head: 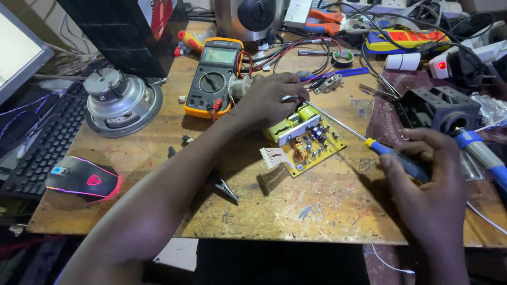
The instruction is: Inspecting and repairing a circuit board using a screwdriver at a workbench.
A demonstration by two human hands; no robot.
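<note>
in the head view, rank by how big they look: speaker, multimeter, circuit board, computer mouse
1. speaker
2. multimeter and circuit board: too alike to rank, and the left hand covers part of the board
3. computer mouse, close behind, though it lies nearer the camera

Bare wood near me (296, 211) leaves room; multimeter (214, 76), speaker (122, 100) and black metal box (435, 108) crowd my circuit board (305, 140).
</note>
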